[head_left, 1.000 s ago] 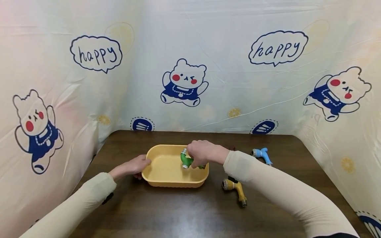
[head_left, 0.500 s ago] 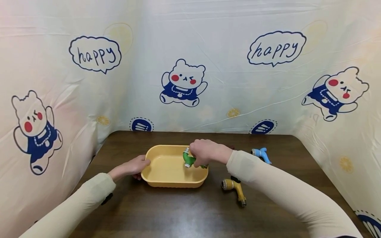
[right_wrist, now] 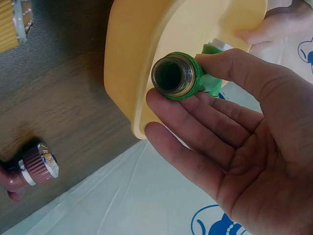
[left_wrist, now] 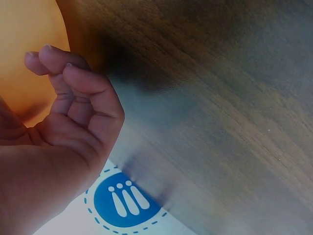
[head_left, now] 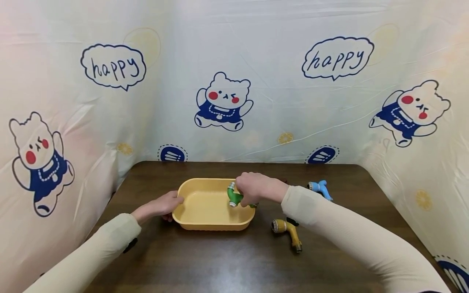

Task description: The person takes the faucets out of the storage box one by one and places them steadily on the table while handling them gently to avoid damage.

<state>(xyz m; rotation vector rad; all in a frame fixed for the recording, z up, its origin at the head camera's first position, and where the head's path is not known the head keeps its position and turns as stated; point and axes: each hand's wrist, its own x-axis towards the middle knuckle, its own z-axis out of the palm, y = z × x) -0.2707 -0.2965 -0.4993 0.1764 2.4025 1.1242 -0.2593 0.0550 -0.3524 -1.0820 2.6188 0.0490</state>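
A yellow plastic basin [head_left: 205, 205] sits on the table, and my left hand [head_left: 165, 204] grips its left rim. The thumb is over the edge, and the curled fingers [left_wrist: 88, 78] lie against the outer wall. Above the basin's right side, my right hand [head_left: 256, 188] pinches a green plastic faucet [head_left: 233, 197] between thumb and fingers. Its open threaded end [right_wrist: 187, 73] faces the right wrist camera; the palm side hides part of its body in the head view.
A yellow faucet [head_left: 292, 234] lies right of the basin, near my right forearm. Farther back is a blue faucet [head_left: 321, 188]. A dark red faucet [right_wrist: 36, 169] lies behind my right wrist, mostly hidden in the head view. A patterned curtain [head_left: 271, 101] surrounds the brown table [head_left: 176, 260].
My right hand has shifted slightly right with the green faucet, toward the basin's right rim. The left hand keeps its grip on the basin. The head view has drifted a little.
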